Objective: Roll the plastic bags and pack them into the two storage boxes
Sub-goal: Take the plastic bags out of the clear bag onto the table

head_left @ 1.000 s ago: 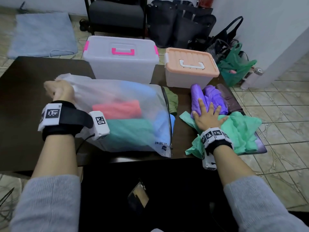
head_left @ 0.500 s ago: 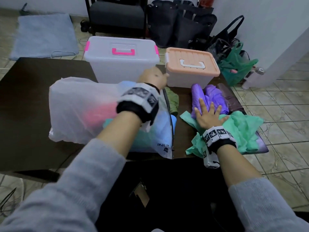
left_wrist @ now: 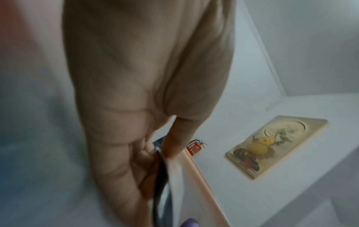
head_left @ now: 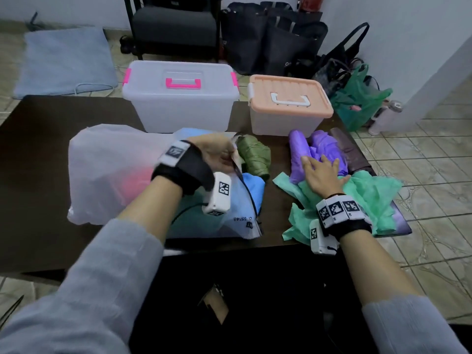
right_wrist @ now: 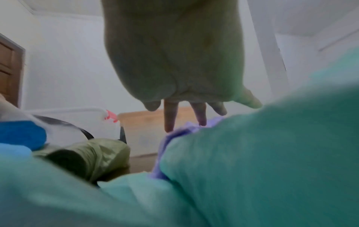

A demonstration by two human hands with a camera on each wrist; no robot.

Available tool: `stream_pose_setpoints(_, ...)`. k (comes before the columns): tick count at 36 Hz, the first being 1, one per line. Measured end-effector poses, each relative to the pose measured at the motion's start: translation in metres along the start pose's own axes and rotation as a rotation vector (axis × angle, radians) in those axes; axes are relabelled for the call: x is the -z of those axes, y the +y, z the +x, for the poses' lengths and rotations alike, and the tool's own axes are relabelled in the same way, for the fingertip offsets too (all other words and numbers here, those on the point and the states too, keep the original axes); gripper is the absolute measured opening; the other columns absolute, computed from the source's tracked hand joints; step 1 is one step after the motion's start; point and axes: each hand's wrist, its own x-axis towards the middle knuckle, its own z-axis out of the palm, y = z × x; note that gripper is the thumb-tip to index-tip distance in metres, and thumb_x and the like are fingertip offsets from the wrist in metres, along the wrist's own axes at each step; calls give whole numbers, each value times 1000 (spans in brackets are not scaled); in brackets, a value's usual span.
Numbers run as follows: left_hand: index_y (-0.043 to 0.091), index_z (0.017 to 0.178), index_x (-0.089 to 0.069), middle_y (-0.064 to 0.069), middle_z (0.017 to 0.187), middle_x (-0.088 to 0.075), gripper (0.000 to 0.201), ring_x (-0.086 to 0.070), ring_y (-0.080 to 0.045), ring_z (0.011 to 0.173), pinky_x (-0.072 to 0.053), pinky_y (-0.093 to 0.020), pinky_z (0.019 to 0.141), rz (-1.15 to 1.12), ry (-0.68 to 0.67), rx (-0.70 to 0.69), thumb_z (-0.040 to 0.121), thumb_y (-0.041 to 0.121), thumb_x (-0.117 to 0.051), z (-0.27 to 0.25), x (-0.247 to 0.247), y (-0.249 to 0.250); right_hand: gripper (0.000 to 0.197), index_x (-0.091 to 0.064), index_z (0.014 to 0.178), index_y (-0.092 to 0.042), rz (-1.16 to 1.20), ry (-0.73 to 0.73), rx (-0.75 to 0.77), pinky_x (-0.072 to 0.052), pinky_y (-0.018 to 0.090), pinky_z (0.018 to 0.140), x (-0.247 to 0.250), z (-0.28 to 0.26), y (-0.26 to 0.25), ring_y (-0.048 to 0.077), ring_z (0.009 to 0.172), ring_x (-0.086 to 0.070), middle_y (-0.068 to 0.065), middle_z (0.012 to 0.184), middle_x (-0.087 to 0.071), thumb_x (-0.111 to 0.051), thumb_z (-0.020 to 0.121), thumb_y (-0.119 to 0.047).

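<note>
A big translucent sack (head_left: 112,169) full of coloured bags lies on the dark table (head_left: 38,139). My left hand (head_left: 219,154) pinches its dark-edged mouth (left_wrist: 161,165) at the right end, thumb and fingers curled on the rim. My right hand (head_left: 321,172) lies flat, fingers spread, on the purple bags (head_left: 316,146) and the crumpled teal bag (head_left: 367,198). A rolled olive bag (head_left: 255,155) and a blue bag (head_left: 252,182) lie between the hands. Behind stand a clear box with pink handle (head_left: 178,98) and a box with peach lid (head_left: 288,100), both lidded.
A dark brown bag (head_left: 350,149) lies at the table's right edge. Beyond the table are a black chair (head_left: 176,24), black tote bags (head_left: 270,37), a green bag (head_left: 357,98) and a bottle (head_left: 385,116) on the tiled floor. A grey mat (head_left: 63,60) lies far left.
My left hand left the sack's far-left end, crossed over it to the right end and now pinches the sack's mouth. The right hand has stayed on the purple and teal bags.
</note>
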Motion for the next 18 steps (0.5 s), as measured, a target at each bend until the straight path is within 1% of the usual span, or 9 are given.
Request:
stream_pose_setpoints(2,11,60,-42,-3,57,-37,39,-36,-12,56,-42,-22,57,-146,25,-26,98,10,-31,-4,12,-3,50,-49,136,-25,14,38,-3,3,66,108,2,1,-5,33,145,-3,9,155,-24,-24,100,-48)
stream_pose_setpoints(4,13,44,-54,7,42,-36,60,-34,-5,45,-36,-15,45,-289,-2,-80,100,20,-34,-9,19,-8,46,-60,124,-18,40,131,50,-14,61,109,1,4,-12,35,138,-25,15,142,-42,-34,96,-44)
stream_pose_setpoints(6,12,32,-57,8,37,-43,76,-41,-3,31,-35,-11,34,-341,-10,-167,102,27,-31,-10,23,-16,39,-66,113,-12,120,259,146,-32,44,102,0,3,-22,36,120,-46,19,125,-58,-43,91,-33)
stream_pose_setpoints(7,11,33,-58,6,39,-48,78,-44,-3,30,-35,-11,33,-367,-7,-181,102,29,-29,-8,26,-19,33,-67,111,-9,175,298,196,-35,37,97,-1,2,-30,35,114,-51,20,119,-61,-46,91,-25)
stream_pose_setpoints(10,9,66,-66,2,57,-55,51,-50,-3,40,-43,-14,39,-473,137,-215,103,27,-35,-1,33,-25,27,-66,113,-5,291,235,323,-35,22,91,-7,-2,-57,25,109,-57,13,116,-65,-51,91,-11)
stream_pose_setpoints(12,6,93,-63,-2,72,-64,28,-60,-8,54,-51,-19,48,-513,225,-214,101,23,-42,4,32,-30,29,-65,115,-6,315,138,347,-37,20,92,-16,0,-73,23,109,-58,10,116,-66,-52,90,-9)
stream_pose_setpoints(14,3,113,-58,-5,86,-64,26,-62,-13,69,-54,-23,57,-522,271,-218,99,22,-47,6,29,-35,30,-64,117,-9,304,61,316,-38,23,94,-27,4,-83,23,110,-58,10,116,-66,-53,89,-12)
stream_pose_setpoints(16,3,116,-55,-5,88,-62,27,-60,-13,72,-54,-21,56,-521,292,-233,99,22,-48,5,28,-38,35,-59,124,-11,268,-31,283,-36,26,98,-36,7,-90,27,116,-55,13,123,-62,-55,90,-17)
stream_pose_setpoints(18,4,109,-58,-4,86,-61,23,-59,-12,71,-52,-21,54,-518,290,-249,99,22,-48,7,28,-40,46,-47,134,-11,236,-117,257,-33,26,99,-44,9,-95,29,123,-48,15,133,-54,-57,91,-24)
